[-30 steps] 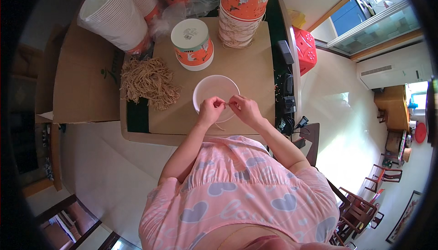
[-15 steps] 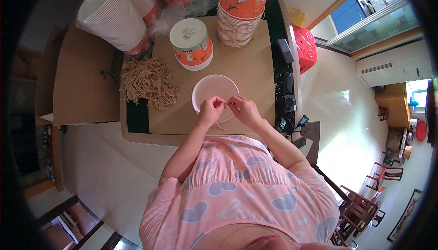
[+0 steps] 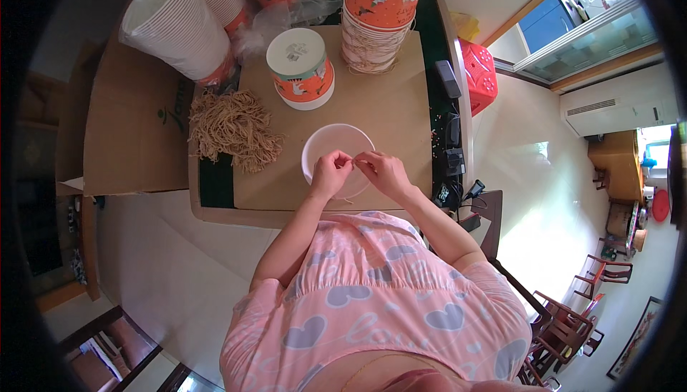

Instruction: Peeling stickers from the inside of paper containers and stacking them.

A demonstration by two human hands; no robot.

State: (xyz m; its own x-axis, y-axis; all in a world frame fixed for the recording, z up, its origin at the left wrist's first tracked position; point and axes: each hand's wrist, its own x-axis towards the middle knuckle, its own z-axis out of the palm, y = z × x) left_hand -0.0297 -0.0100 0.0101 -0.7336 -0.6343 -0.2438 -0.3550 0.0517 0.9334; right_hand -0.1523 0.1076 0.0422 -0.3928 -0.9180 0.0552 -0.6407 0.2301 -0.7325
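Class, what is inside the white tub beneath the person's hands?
The white tub shows pale inner wall, mostly toward the far side. The left hand and right hand hide part of the opening; whatever lies beneath them cannot be seen.

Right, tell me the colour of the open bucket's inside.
The open bucket looks pinkish white inside, best seen in the head view.

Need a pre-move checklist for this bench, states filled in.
1. Open bucket shows its mouth to the camera: ok.
2. Left hand and right hand meet at the fingertips over it: ok.
3. What those fingertips hold: cannot tell, too small.
4. Open bucket's base flat on the cardboard sheet: cannot tell, hidden.
5. String pile untangled: not ok, strands lie jumbled.
6. Upturned bucket apart from the open one: ok.
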